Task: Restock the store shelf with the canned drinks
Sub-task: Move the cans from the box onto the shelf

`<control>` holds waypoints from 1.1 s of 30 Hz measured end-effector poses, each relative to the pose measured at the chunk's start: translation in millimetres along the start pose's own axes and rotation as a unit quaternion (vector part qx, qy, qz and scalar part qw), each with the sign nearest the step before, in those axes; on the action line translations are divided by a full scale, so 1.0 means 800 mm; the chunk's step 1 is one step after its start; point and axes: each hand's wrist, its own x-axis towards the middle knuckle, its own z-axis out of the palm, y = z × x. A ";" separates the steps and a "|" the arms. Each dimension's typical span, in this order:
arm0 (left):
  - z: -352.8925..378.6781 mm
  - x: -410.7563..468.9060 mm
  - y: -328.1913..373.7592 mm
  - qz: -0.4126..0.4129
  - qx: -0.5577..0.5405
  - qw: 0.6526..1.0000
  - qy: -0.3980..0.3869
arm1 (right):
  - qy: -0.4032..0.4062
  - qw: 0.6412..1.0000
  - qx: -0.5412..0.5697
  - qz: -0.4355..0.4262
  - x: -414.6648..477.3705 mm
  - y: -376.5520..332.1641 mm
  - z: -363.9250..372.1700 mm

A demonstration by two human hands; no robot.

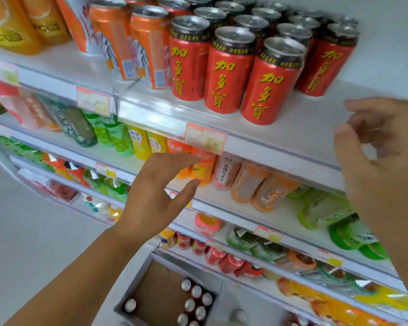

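Red cans: the red cans (229,74) with yellow lettering and silver tops stand upright in tight rows on the top shelf (304,128), the nearest one close to the front edge.
Free space: a bare strip of that shelf lies to the right of the front cans.
Left side: the left grip (156,198), a bare hand, is held wide, with straight fingers and the thumb spread apart; it holds nothing. It hangs in front of the second shelf, fingertips just under the price tag (205,137) on the top shelf's rail.
Right side: the right grip (382,165), a bare hand, is loosely curled with thumb and fingers apart, and nothing is in it. It sits at the front of the top shelf, right of the red cans and not touching them; it is blurred.
Stock: a cardboard box (156,292) stands on the floor (33,231) below the shelves. The boxed cans (196,300), seen from above as silver tops, cluster in its right part, with one alone at the left corner.
Neighbours: orange cans (149,48) stand just left of the red ones on the same shelf.
Lower shelves: coloured bottles (245,182) fill the rows beneath.
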 end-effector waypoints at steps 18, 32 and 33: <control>0.116 -0.540 -0.299 -0.652 0.047 0.703 -0.279 | -0.560 0.754 -0.071 0.337 -0.506 0.203 0.448; 0.382 -0.774 -0.519 -0.739 0.071 0.637 -0.210 | -0.586 0.709 -0.286 0.267 -0.820 0.527 0.652; 0.391 -0.781 -0.521 -0.740 0.097 0.630 -0.212 | -0.579 0.709 -0.308 0.260 -0.828 0.534 0.655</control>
